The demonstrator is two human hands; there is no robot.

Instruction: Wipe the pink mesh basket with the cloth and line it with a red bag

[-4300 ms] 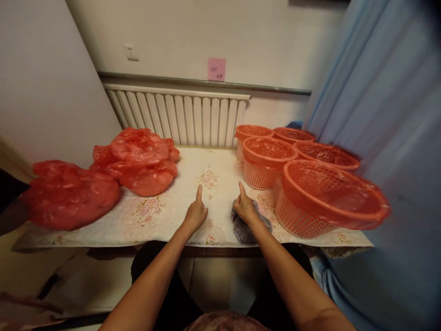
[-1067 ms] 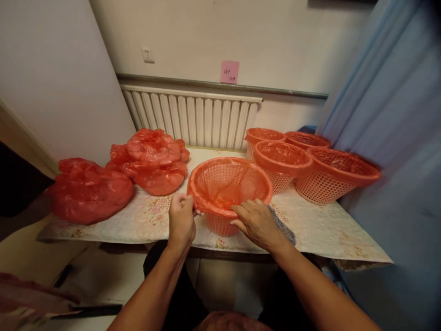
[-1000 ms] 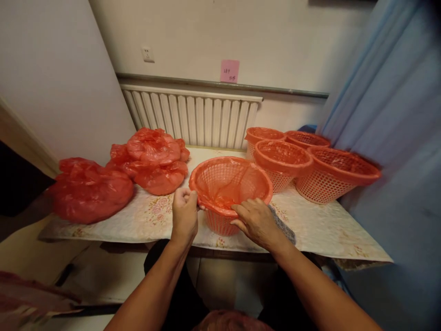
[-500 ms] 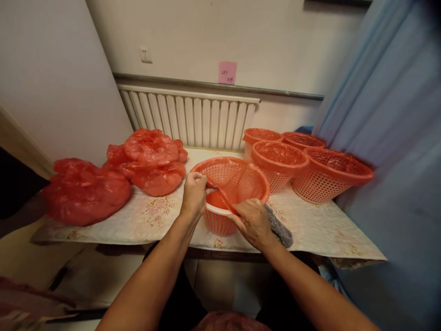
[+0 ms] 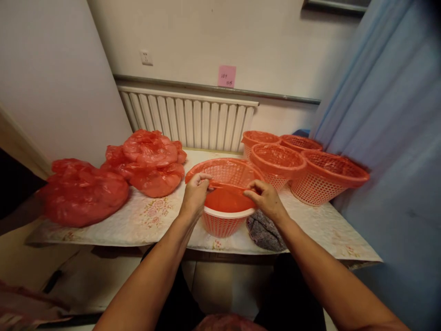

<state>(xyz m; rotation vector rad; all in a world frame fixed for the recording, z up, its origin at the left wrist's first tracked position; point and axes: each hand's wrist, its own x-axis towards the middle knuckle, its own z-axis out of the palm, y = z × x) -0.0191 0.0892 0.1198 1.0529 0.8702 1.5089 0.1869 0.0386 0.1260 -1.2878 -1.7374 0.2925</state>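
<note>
A white perforated basket (image 5: 223, 224) stands near the table's front edge. A thin red plastic bag (image 5: 227, 198) lines it and is folded over the far part of its rim. At the near side the white rim is bare. My left hand (image 5: 197, 193) pinches the bag's edge at the left, above the basket. My right hand (image 5: 264, 196) pinches the same edge at the right, and the film is stretched between both hands. A dark grey speckled cloth (image 5: 265, 232) lies beside the basket, below my right hand.
Several baskets (image 5: 319, 184) with red bags over their rims stand at the back right, by a blue curtain (image 5: 389, 138). Bulging red bags (image 5: 86, 195) lie on the left of the flowered tablecloth (image 5: 138, 227). A radiator (image 5: 193, 120) is behind the table.
My right hand has moved up and to the right, drawing the bag's near edge from a slant to nearly level. More of the grey cloth shows. The view has shifted slightly.
</note>
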